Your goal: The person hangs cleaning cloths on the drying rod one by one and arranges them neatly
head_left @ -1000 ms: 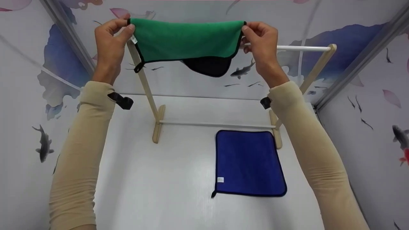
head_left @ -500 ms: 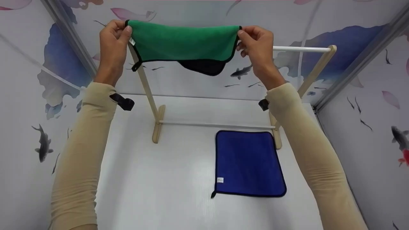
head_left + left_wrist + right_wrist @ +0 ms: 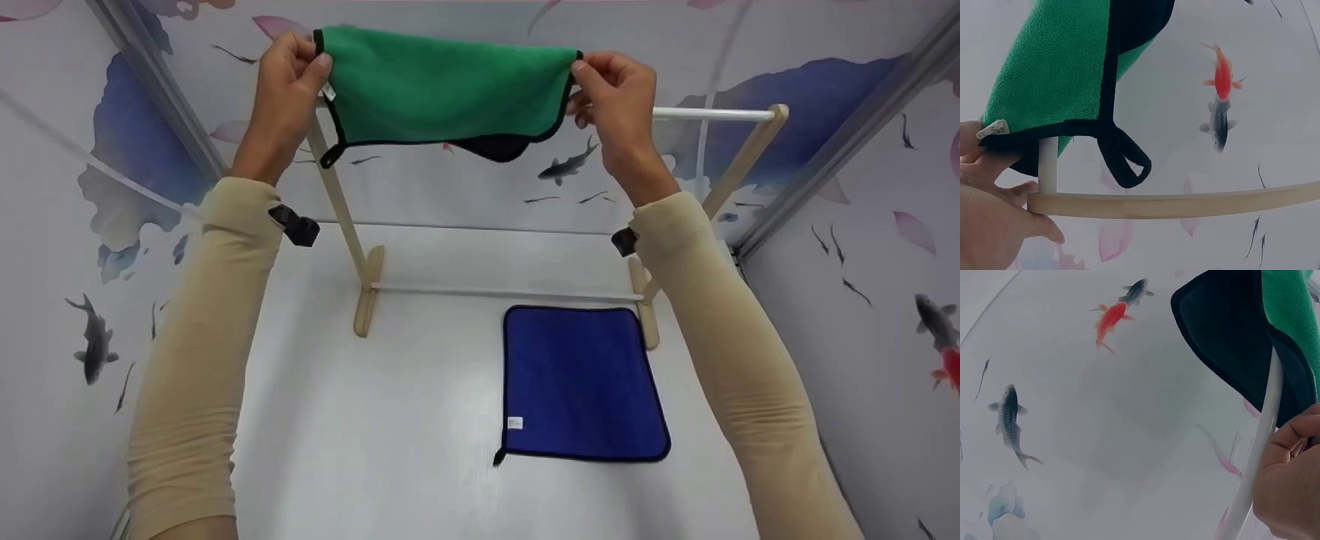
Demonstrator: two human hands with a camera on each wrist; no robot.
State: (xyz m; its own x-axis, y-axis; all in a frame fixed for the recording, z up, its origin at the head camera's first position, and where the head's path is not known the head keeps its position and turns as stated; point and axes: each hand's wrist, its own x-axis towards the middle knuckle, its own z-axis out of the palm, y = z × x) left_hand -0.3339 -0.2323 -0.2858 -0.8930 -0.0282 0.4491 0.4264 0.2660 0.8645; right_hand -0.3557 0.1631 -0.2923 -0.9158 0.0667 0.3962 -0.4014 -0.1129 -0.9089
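In the head view, the left hand (image 3: 285, 97) pinches one upper corner of the green cloth (image 3: 450, 88) and the right hand (image 3: 624, 94) pinches the other, with the cloth draped across the rack's white bar (image 3: 712, 114). The left wrist view alone shows plainly the bar's end meeting the wooden post (image 3: 1185, 206) right by the fingers, with the black loop (image 3: 1113, 161) hanging near. The right wrist view reveals the bar running up between the cloth's layers. Only the head view shows the blue cloth (image 3: 585, 382), spread flat on the white surface (image 3: 375, 420) below.
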